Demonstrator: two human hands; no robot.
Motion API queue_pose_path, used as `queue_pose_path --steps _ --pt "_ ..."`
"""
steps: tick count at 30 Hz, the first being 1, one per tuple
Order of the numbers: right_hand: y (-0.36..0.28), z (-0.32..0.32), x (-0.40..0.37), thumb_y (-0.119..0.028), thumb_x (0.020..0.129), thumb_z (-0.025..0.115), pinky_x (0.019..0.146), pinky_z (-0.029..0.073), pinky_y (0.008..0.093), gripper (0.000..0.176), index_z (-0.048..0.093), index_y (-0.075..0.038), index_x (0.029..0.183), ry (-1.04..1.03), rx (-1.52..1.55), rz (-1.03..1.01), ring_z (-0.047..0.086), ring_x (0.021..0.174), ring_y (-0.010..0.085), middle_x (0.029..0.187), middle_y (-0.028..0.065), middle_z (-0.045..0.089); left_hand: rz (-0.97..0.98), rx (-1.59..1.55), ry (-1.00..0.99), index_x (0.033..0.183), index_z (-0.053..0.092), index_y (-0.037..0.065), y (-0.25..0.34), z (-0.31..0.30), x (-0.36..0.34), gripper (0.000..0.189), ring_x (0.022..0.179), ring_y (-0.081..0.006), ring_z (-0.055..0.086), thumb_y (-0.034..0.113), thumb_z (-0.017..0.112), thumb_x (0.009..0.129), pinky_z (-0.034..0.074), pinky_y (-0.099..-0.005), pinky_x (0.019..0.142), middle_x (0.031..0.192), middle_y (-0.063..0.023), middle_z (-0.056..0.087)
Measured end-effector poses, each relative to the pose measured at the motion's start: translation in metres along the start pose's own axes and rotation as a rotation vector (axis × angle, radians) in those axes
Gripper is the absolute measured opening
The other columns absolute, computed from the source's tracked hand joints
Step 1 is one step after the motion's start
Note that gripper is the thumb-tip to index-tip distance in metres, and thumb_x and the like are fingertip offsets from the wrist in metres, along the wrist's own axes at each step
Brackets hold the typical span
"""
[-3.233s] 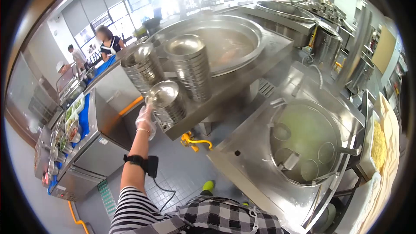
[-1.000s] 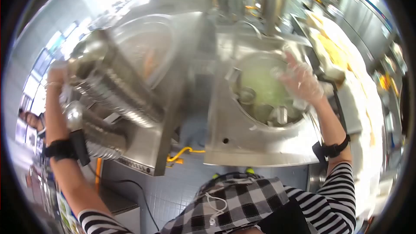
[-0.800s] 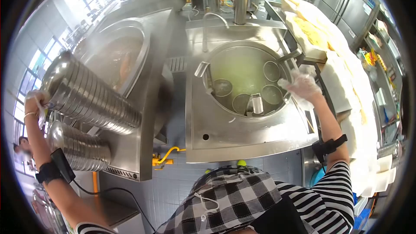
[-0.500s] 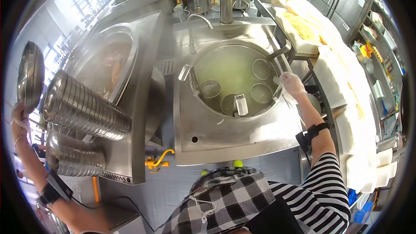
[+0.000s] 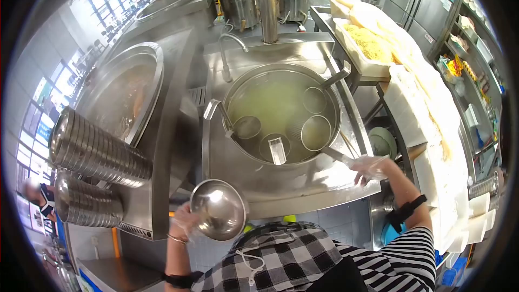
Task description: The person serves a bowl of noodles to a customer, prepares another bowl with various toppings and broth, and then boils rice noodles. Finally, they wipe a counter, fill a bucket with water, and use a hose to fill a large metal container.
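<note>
My left hand (image 5: 185, 221), in a clear glove, grips the rim of a shiny metal bowl (image 5: 219, 209) in front of the counter edge. The bowl's inside faces up and looks empty. My gloved right hand (image 5: 373, 167) is closed on the handle of a noodle strainer (image 5: 316, 134) at the near right of the pot. This strainer sits higher than the others, its mesh side showing. Cloudy, greenish water fills the round pot (image 5: 230, 139). Several more strainers hang in it, one at the left (image 5: 247, 127), one at the near rim (image 5: 277, 150) and one at the far right (image 5: 315, 100).
Stacked metal bowls (image 5: 97, 148) stand at the left beside a large steaming vat (image 5: 157, 84). A curved faucet (image 5: 224, 57) rises behind the pot. Noodles (image 5: 370, 43) lie in a white tray at the right. Another person (image 5: 40, 194) shows at the far left.
My left hand has brought the bowl from the far left, above the stacks, to the counter front. My right hand has moved nearer to me, raising and tilting the strainer.
</note>
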State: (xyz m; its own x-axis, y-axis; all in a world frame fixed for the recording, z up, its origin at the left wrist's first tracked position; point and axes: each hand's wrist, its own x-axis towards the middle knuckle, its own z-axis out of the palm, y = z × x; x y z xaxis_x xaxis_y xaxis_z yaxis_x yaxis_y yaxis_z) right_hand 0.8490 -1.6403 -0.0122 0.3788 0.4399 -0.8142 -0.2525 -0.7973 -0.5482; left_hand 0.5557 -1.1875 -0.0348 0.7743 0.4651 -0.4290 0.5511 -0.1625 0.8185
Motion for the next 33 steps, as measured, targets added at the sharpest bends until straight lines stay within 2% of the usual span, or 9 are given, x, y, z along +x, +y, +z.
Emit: queue_pose_path --steps 2,5,7,8,10,14,20,25,33 --pt "0.01 0.02 0.027 -0.035 0.084 0.048 0.058 0.051 0.0312 0.048 0.047 0.006 0.108 0.011 0.045 0.057 0.06 0.063 0.0204 0.084 0.0153 0.061 -0.019 -0.738 -0.15 0.089 0.058 -0.002 -0.015 0.03 -0.013 0.025 0.066 -0.0163 0.059 0.001 0.058 0.064 0.048 -0.0241 0.061 0.076 -0.0064 0.061" --pt "-0.003 0.05 0.066 -0.026 0.084 0.049 0.055 0.05 0.0267 0.045 0.045 0.006 0.115 0.007 0.101 0.166 0.057 0.058 0.017 0.075 0.0096 0.061 -0.062 -0.832 -0.167 0.092 0.057 -0.003 -0.079 0.05 -0.023 0.03 0.073 -0.0222 0.06 0.001 0.057 0.062 0.049 -0.0309 0.067 0.081 -0.0102 0.062" --pt "0.02 0.052 0.083 -0.02 0.084 0.048 0.053 0.047 0.0252 0.035 0.05 0.005 0.109 -0.089 -0.226 -0.454 0.054 0.056 0.0143 0.069 0.0049 0.059 -0.101 -1.101 -0.269 0.091 0.057 -0.003 -0.094 0.069 -0.032 0.031 0.076 -0.0252 0.059 0.009 0.059 0.063 0.047 -0.0363 0.074 0.083 -0.0135 0.062" --pt "0.066 0.055 0.142 -0.014 0.083 0.046 0.049 0.043 0.024 0.02 0.056 0.001 0.092 -0.227 0.562 -0.347 0.05 0.053 0.0119 0.062 0.0012 0.054 -0.102 -1.105 -0.266 0.091 0.057 -0.003 -0.092 0.079 -0.034 0.031 0.076 -0.0252 0.059 0.009 0.059 0.063 0.047 -0.0363 0.074 0.083 -0.0135 0.062" --pt "0.055 0.071 0.135 -0.012 0.082 0.045 0.049 0.041 0.0231 0.016 0.055 0.0 0.086 -0.324 0.778 -0.367 0.048 0.052 0.0112 0.06 0.0003 0.05 -0.154 -1.271 -0.246 0.088 0.058 -0.003 -0.087 0.101 -0.039 0.028 0.078 -0.0261 0.059 0.014 0.059 0.066 0.045 -0.0389 0.078 0.086 -0.0146 0.062" --pt "0.029 0.075 0.086 -0.013 0.082 0.047 0.044 0.038 0.0252 0.013 0.052 -0.001 0.076 -0.193 0.89 -0.263 0.045 0.049 0.0118 0.059 0.0016 0.047 -0.293 -1.322 -0.167 0.101 0.052 -0.001 -0.092 0.141 -0.023 0.036 0.087 -0.0253 0.057 0.014 0.058 0.068 0.046 -0.0374 0.081 0.096 -0.0161 0.057" --pt "0.044 0.082 0.059 -0.015 0.08 0.05 0.04 0.037 0.0285 0.017 0.049 -0.002 0.069 -0.062 0.812 -0.192 0.042 0.044 0.0124 0.057 0.0035 0.046 0.285 -0.878 -0.319 0.099 0.053 0.0 -0.058 0.192 -0.016 0.032 0.094 -0.023 0.053 0.019 0.059 0.073 0.046 -0.0349 0.082 0.103 -0.012 0.055" --pt "0.057 0.095 0.056 -0.015 0.079 0.049 0.041 0.037 0.0276 0.02 0.046 -0.004 0.063 -0.029 0.741 -0.241 0.042 0.044 0.0128 0.055 0.0038 0.044 0.317 -0.488 -0.221 0.098 0.054 -0.003 -0.084 0.217 -0.003 0.03 0.084 -0.023 0.058 0.015 0.059 0.074 0.048 -0.0336 0.077 0.093 -0.0124 0.059" --pt "0.068 0.112 0.062 -0.014 0.086 0.043 0.041 0.034 0.0246 0.029 0.039 -0.007 0.114 -0.074 1.008 -0.218 0.038 0.045 0.0137 0.057 0.0009 0.04 0.169 -0.596 -0.323 0.099 0.053 -0.006 -0.077 0.222 -0.008 0.031 0.083 -0.0228 0.058 0.013 0.058 0.074 0.048 -0.0354 0.079 0.091 -0.0139 0.058"
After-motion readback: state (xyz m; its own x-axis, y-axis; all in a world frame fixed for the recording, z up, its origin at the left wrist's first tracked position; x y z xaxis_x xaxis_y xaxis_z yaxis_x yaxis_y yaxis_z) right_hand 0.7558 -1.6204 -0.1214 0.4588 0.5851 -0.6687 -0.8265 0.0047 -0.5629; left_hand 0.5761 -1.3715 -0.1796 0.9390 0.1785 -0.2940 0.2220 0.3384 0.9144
